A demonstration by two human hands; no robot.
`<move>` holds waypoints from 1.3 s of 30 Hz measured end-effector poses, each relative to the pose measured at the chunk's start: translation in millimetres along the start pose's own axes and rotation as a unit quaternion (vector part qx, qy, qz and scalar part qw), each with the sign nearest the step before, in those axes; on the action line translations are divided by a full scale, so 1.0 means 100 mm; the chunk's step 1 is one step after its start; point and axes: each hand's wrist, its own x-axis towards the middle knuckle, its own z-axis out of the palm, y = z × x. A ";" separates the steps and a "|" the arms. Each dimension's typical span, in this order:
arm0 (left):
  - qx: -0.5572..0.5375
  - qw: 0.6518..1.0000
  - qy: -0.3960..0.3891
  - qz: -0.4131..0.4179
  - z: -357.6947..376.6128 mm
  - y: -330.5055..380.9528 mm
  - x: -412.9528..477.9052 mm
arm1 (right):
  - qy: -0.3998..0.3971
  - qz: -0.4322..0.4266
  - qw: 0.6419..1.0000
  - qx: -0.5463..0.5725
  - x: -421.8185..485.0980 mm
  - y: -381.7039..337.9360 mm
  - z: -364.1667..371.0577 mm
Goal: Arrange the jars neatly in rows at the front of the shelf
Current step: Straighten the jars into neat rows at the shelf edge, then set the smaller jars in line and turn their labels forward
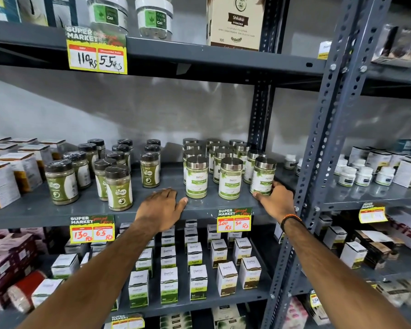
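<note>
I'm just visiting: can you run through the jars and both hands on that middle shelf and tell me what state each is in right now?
Right hand: wrapped around the rightmost front silver-lid jar.
Left hand: flat on the shelf, holding nothing.
Silver-lid jars: upright, lids on, in three columns.
Black-lid jars: upright, sealed, unevenly staggered.
Lone black-lid jar: upright, apart from the rest.

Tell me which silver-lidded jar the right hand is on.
The rightmost front-row jar, by the shelf upright: the right hand wraps its base. The other two front jars stand untouched; the left hand lies flat on the shelf.
</note>
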 end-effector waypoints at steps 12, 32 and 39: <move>-0.004 1.000 -0.008 -0.004 -0.04 0.03 -0.02 | 0.002 0.001 1.000 -0.005 0.01 -0.01 0.01; 0.013 0.981 0.174 0.084 -1.14 -0.07 -0.67 | 0.040 -0.254 0.957 0.134 -1.03 -1.20 0.31; 0.003 0.976 0.220 -0.001 -1.52 -1.01 -1.12 | -0.103 -0.269 0.946 0.152 -1.48 -1.99 1.20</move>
